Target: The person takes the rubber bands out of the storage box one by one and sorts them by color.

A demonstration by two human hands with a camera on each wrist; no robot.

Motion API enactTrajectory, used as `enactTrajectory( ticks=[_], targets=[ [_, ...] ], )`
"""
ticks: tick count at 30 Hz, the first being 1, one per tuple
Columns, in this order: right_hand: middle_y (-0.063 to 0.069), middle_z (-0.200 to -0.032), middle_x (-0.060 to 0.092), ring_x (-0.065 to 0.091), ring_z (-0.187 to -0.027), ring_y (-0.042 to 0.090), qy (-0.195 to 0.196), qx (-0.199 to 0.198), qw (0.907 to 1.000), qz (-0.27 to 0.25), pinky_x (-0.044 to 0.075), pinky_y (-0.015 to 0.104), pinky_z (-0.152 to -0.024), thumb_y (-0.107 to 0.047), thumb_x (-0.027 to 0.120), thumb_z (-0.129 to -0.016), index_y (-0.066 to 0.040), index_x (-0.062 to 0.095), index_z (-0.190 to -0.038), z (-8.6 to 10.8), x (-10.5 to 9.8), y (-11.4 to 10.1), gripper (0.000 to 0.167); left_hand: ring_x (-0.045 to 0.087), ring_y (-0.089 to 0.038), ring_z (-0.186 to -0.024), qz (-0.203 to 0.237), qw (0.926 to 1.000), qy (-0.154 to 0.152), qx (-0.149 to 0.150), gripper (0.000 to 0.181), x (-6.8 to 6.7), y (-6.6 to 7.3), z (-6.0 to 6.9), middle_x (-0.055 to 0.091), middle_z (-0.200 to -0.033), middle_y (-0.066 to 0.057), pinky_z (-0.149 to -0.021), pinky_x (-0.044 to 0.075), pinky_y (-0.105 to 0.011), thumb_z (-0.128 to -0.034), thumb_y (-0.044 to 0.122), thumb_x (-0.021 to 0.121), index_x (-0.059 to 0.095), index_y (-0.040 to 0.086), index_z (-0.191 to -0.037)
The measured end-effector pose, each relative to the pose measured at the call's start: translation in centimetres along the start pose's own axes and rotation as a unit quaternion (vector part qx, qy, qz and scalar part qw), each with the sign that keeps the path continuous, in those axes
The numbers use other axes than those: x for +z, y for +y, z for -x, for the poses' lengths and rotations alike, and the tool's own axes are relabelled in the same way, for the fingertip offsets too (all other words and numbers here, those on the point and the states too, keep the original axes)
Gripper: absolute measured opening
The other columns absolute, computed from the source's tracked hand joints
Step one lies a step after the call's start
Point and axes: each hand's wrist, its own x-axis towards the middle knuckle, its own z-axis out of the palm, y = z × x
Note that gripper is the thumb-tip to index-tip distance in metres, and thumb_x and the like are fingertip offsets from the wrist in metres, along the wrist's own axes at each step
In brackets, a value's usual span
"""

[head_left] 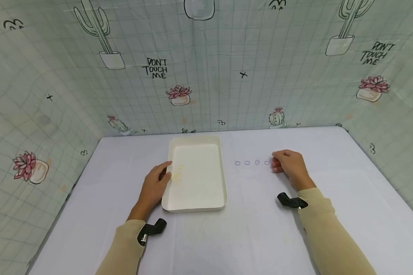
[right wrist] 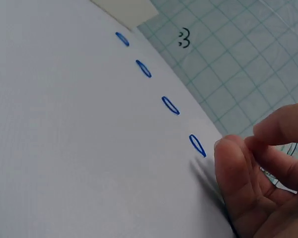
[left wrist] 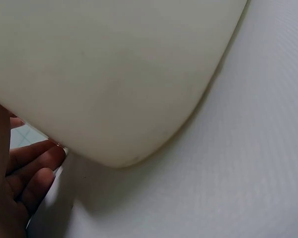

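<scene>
A shallow white tray (head_left: 201,208) with rounded corners lies on the white tabletop, with faint yellow marks or bits (head_left: 177,175) near its inner left side, too small to identify. My left hand (head_left: 153,187) holds the tray's left rim; in the left wrist view, curled fingers (left wrist: 37,171) sit against the tray's edge. Beside the rightmost of several small blue circles (head_left: 257,162) drawn in a row, my right hand (head_left: 290,168) hovers or rests with loosely curled fingers. In the right wrist view its thumb (right wrist: 233,166) lies close to the fingertips, and no object shows between them.
A pale green gridded curtain (head_left: 206,57) with cactus drawings stands behind the table (head_left: 247,236) and along both sides. Each wrist carries a black camera mount (head_left: 290,200) over a beige sleeve (head_left: 330,236). The circles lie right of the tray.
</scene>
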Motion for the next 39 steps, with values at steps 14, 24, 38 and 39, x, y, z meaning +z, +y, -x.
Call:
enactTrajectory(
  ticks=[14,24,38,39],
  targets=[
    [0.01,-0.109,0.062,0.06,-0.085,0.012,-0.014,0.011,0.999,-0.04,0.054,0.024,-0.069,-0.034,0.063,-0.1,0.002,0.057,-0.131,0.1,-0.2,0.0,0.047,0.055,-0.026,-0.102,-0.001,1.0,0.0,-0.004,0.042,0.6,-0.4,0.2,0.06,-0.121,-0.012,-0.09,0.043,-0.043,-0.1016,0.019,0.056,0.056,0.014,-0.144],
    [0.006,-0.105,0.062,0.062,-0.082,0.01,-0.009,-0.006,0.9995,-0.028,0.055,0.024,-0.067,-0.024,0.058,-0.103,0.002,0.053,-0.135,-0.2,-0.2,-0.3,0.042,0.054,-0.025,-0.1,0.003,1.0,0.001,0.002,0.042,0.8,0.2,0.0,0.06,-0.118,-0.011,-0.088,0.043,-0.042,-0.1021,0.019,0.056,0.055,0.014,-0.144],
    [0.009,-0.109,0.064,0.062,-0.085,0.012,-0.044,-0.026,0.9982,-0.03,0.055,0.025,-0.07,-0.025,0.059,-0.102,0.003,0.054,-0.132,0.2,1.9,-1.3,0.041,0.051,-0.023,-0.094,-0.004,1.0,0.007,0.0,0.041,0.3,0.2,-0.2,0.059,-0.109,-0.007,-0.083,0.042,-0.04,-0.1025,0.02,0.056,0.056,0.016,-0.144],
    [0.009,-0.109,0.064,0.063,-0.085,0.012,-0.047,-0.028,0.998,-0.03,0.055,0.026,-0.07,-0.025,0.059,-0.102,0.004,0.054,-0.133,0.1,2.1,-1.4,0.042,0.052,-0.023,-0.095,-0.005,1.0,0.008,-0.004,0.041,0.2,0.0,-0.2,0.059,-0.111,-0.007,-0.084,0.042,-0.04,-0.1025,0.019,0.056,0.056,0.016,-0.144]
  ],
)
